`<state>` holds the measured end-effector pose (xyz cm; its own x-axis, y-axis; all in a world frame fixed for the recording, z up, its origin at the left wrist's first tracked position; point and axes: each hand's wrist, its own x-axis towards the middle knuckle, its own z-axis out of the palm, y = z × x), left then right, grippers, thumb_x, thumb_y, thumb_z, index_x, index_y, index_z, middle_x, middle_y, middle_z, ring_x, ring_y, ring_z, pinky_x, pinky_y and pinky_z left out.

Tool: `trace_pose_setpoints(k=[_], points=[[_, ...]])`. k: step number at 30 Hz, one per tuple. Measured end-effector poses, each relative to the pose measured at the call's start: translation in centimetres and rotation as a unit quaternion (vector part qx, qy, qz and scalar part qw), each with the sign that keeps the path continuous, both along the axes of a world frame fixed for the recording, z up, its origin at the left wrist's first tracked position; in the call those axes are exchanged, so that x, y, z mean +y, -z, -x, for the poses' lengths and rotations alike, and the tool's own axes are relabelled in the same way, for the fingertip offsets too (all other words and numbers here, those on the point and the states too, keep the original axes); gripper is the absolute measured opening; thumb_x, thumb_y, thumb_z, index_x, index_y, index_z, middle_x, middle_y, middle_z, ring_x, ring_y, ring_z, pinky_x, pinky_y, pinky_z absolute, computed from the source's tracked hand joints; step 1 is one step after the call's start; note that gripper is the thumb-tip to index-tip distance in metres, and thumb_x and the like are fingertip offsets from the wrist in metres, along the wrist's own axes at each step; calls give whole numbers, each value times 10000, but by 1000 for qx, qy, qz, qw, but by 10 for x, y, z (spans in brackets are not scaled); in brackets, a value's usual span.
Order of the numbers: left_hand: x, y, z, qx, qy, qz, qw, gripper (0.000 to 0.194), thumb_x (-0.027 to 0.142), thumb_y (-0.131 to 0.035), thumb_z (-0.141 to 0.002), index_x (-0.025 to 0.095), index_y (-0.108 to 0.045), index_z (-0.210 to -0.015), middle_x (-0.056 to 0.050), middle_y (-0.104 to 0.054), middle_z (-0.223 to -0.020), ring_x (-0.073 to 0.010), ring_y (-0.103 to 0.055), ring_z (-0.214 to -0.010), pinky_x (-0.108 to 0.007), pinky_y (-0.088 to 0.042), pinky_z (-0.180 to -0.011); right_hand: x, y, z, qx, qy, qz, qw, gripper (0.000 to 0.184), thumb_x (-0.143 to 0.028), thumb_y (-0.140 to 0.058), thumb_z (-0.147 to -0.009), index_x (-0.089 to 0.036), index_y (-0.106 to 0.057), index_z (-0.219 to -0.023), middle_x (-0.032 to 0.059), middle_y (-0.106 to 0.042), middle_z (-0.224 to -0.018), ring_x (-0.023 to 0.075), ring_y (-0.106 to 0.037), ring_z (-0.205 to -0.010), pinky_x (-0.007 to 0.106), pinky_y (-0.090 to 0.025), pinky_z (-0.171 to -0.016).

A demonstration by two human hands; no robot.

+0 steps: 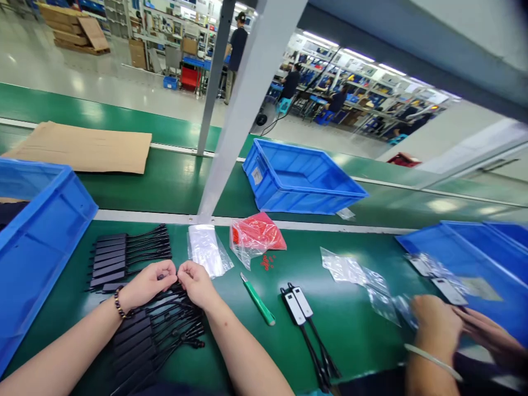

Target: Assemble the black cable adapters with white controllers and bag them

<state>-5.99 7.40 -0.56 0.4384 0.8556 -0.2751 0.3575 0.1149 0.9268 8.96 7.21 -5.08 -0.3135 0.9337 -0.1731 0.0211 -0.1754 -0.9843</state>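
Note:
My left hand (148, 283) and my right hand (197, 282) meet fingertip to fingertip over a pile of black flat modules with cables (154, 330). Both are closed in a pinch on a small dark cable end (165, 276) between them. A neat row of the same black modules (124, 256) lies just behind my left hand. A stack of clear plastic bags (206, 250) rests behind my right hand.
A bag of small red parts (256, 234) with loose red bits (267, 262), a green knife (259, 301) and two white-labelled modules (299, 302) lie right of me. A co-worker's hands (449, 330) handle bags at right. Blue bins (41, 236) (301, 179) (474, 264) and cardboard (82, 147) stand around.

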Motion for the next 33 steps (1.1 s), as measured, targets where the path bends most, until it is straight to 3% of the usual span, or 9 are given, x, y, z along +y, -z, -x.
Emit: trace_pose_setpoints(k=[5,8,12,14,16,23,28,30,33], points=[[4,-2,-1,16,-13,-5,1000,163,331,-465,-790,185,-511,-732,59,-416,-531,-106,-381,-534,-217,-313,-527,2,-11,-6,-66,29,-56,996,85,-194,-494,-725,-194,-574,-696,-42,-510,-591,91,-445,-529,193,-354,-507],[5,-1,0,39,-36,-10,999,218,387,-469,-787,192,-564,-801,53,-425,-521,-112,-386,-519,-216,-323,-506,3,-24,-47,-167,82,-162,969,139,-211,-494,-762,-212,-629,-728,-8,-592,-724,126,-530,-682,231,-399,-651],[6,4,2,29,-72,1,997,274,438,-471,-783,198,-599,-799,11,-548,-626,-132,-474,-561,-229,-392,-527,13,-27,-140,-409,232,-164,867,180,-227,-460,-794,-201,-639,-801,38,-633,-847,166,-555,-812,258,-387,-749],[7,5,3,26,-80,-12,996,283,445,-485,-777,206,-629,-827,-24,-631,-770,-170,-552,-702,-262,-443,-656,18,-21,-183,-564,243,-76,786,237,-232,-404,-828,-202,-630,-890,55,-631,-911,170,-558,-850,251,-379,-735],[7,5,5,48,-84,-41,994,276,450,-512,-761,220,-654,-816,-39,-658,-901,-207,-565,-857,-295,-425,-794,22,-12,-211,-601,230,-39,765,246,-206,-403,-821,-186,-638,-892,79,-634,-897,182,-569,-822,253,-375,-684],[4,5,5,13,-123,-39,992,234,368,-537,-736,195,-557,-892,-8,-592,-732,-174,-554,-728,-293,-436,-697,25,11,-228,-625,157,16,765,166,-153,-468,-753,-179,-631,-747,71,-643,-766,185,-586,-738,243,-343,-588],[1,9,3,-43,-135,-18,990,182,332,-453,-784,176,-503,-865,-4,-561,-671,-135,-509,-620,-284,-421,-646,20,8,-224,-628,157,20,762,196,-159,-407,-786,-147,-601,-765,105,-630,-759,201,-580,-710,263,-344,-579],[0,11,3,-33,-139,-12,990,190,343,-464,-779,175,-505,-859,-1,-562,-669,-120,-480,-569,-265,-403,-588,17,0,-209,-591,191,-12,784,206,-222,-394,-816,-158,-590,-807,91,-631,-772,197,-574,-706,264,-359,-592],[0,12,2,-28,-136,-6,990,174,326,-471,-774,175,-508,-852,8,-568,-654,-103,-450,-523,-243,-363,-534,12,-17,-160,-416,235,-106,872,214,-314,-430,-815,-177,-585,-867,57,-629,-774,179,-563,-686,259,-393,-627]])
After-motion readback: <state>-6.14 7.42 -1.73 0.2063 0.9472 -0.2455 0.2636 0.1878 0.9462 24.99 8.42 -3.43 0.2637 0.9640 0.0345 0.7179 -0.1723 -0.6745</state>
